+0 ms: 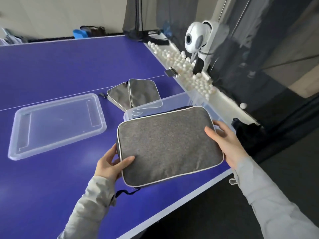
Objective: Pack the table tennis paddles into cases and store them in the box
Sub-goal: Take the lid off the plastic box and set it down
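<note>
I hold a grey fabric paddle case [169, 145] with white piping, flat and closed, above the near right part of the blue table. My left hand [110, 165] grips its lower left corner and my right hand [226, 144] grips its right edge. A dark cord [126, 193] dangles below it. Behind the case, partly hidden by it, stands a clear plastic box [174, 101]. Two more grey cases [133, 94] lie overlapping on the table just beyond the box. No paddle is visible.
The clear box lid [57, 125] lies upside down on the blue table tennis table [51, 69] to the left. Along the right edge runs a white trough with several white balls [186, 69] and a white ball machine [198, 38]. Dark netting hangs behind.
</note>
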The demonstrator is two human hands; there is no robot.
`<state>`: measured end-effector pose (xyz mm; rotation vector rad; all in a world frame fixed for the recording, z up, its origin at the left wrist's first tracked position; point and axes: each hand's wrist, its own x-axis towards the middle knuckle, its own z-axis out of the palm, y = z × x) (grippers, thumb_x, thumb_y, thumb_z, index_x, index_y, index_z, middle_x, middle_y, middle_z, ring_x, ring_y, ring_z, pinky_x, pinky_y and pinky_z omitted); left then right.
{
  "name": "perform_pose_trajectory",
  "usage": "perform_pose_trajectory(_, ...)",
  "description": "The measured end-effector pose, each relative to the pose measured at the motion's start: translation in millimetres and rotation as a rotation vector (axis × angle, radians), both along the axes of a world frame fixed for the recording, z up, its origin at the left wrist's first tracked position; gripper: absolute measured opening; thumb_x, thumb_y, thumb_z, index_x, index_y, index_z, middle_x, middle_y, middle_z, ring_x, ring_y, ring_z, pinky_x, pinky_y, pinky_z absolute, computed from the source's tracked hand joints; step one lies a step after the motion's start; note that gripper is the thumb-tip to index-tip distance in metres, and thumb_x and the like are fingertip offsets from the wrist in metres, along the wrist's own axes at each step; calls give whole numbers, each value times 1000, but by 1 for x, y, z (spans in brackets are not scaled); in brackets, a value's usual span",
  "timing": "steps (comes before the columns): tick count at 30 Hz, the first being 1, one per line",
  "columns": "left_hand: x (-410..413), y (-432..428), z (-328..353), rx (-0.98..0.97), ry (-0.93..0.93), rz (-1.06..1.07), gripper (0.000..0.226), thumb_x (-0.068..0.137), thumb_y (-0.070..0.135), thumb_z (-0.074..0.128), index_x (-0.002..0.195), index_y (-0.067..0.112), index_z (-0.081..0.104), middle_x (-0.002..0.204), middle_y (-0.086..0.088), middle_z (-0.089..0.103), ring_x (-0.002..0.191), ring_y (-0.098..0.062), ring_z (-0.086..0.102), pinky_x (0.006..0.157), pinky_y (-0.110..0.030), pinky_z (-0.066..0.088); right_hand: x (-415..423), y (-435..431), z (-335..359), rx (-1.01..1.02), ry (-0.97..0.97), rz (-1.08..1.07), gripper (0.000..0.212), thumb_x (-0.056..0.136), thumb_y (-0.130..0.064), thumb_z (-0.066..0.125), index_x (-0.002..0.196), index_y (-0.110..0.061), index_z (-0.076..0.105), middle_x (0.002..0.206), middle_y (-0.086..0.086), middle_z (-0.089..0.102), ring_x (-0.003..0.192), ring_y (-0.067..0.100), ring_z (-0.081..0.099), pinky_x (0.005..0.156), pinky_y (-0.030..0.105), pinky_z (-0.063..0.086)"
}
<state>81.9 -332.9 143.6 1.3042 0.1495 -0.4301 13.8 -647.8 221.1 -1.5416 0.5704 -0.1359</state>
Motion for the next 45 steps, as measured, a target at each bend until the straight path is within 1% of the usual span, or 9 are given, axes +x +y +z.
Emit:
perform_pose_trajectory(5, 37, -47, 17, 84, -65, 23, 74, 67, -2, 77, 132, 25, 52, 119, 6, 61, 86, -10, 68, 68, -37, 58, 42, -51, 7, -68, -6, 14, 24, 81, -28, 70, 103, -35, 64, 94, -5, 73, 92, 8, 68, 85, 28, 51)
perform_pose_trajectory(7, 43, -66, 19, 135, -90, 42, 77, 69, -4, 76, 129, 36, 49, 111, 11, 60, 80, -4, 68, 71, -32, 57, 54, -68, 4, -104, 9, 30, 25, 82, -31, 70, 106, -35, 63, 103, 1, 71, 98, 12, 66, 88, 29, 50)
perform_pose_trajectory(12, 47, -106, 12, 236, -92, 51, 88, 69, -6, 77, 125, 49, 38, 111, 17, 54, 86, -9, 60, 76, -20, 47, 90, -108, -16, -174, 76, 161, 24, 81, -38, 69, 103, -42, 61, 111, 2, 67, 100, 11, 64, 78, 20, 50)
perform_pose_trajectory(16, 40, -135, -2, 246, 1, 158, 93, 68, -7, 77, 137, 40, 37, 105, 21, 56, 83, -1, 61, 51, -8, 48, 119, -128, -49, -245, 199, 268, 61, 77, -41, 73, 132, -26, 49, 128, 1, 56, 117, 20, 54, 102, 45, 45)
perform_pose_trajectory(21, 41, -157, -20, 438, 167, 197, 95, 65, 9, 82, 135, 47, 31, 110, 9, 57, 84, -9, 55, 36, -13, 42, 142, -128, -81, -357, 349, 474, 87, 64, -35, 85, 136, -24, 37, 115, -8, 50, 107, 17, 52, 94, 38, 46)
perform_pose_trajectory(25, 53, -167, -42, 622, 239, 167, 96, 66, 7, 81, 141, 33, 28, 114, -1, 55, 90, -24, 55, 62, -30, 47, 151, -129, -110, -433, 414, 567, 78, 65, -23, 86, 129, -15, 41, 127, 7, 53, 115, 24, 52, 100, 43, 43)
perform_pose_trajectory(28, 62, -172, -57, 732, 332, 96, 92, 67, 8, 81, 140, 26, 28, 123, -9, 55, 100, -29, 55, 80, -32, 44, 158, -129, -126, -502, 490, 599, 75, 66, -21, 85, 126, -8, 42, 128, 12, 51, 118, 27, 50, 102, 42, 41)
perform_pose_trajectory(38, 73, -175, -91, 870, 497, 78, 82, 62, 14, 84, 130, 19, 39, 123, -13, 52, 108, -33, 56, 90, -39, 49, 171, -120, -156, -624, 615, 668, 79, 67, -26, 85, 127, -2, 40, 133, 17, 47, 125, 30, 46, 104, 36, 38)
perform_pose_trajectory(45, 77, -176, -102, 985, 450, 30, 83, 57, 16, 88, 126, 11, 43, 122, -13, 56, 116, -31, 52, 96, -40, 45, 175, -119, -163, -644, 685, 684, 79, 69, -26, 83, 127, 0, 37, 135, 17, 47, 126, 32, 46, 104, 37, 39)
